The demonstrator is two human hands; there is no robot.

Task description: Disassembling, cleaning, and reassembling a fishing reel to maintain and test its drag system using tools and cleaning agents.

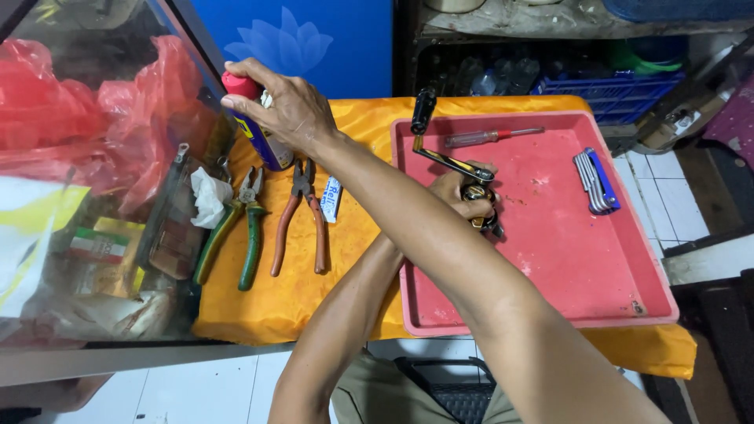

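Fishing reel [477,196] sits over the red tray [550,259] — clasped in the left hand [459,192], its crank handle [428,129] sticking up and away from the fingers. Arms cross: the right hand [287,110] wraps a blue spray can [259,129] with a red cap, upright on the orange cloth [353,235] — well apart from the reel, above two pliers [271,216].

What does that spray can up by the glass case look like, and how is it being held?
The spray can is a slim blue cylinder with a yellow patch and a red cap, and looks like metal. It stands about upright at the left end of the orange cloth, beside the glass case. The right hand, arm crossed over the other, wraps its top, a finger lying over the cap. Its foot sits just above the pliers; whether it rests on the cloth is unclear.
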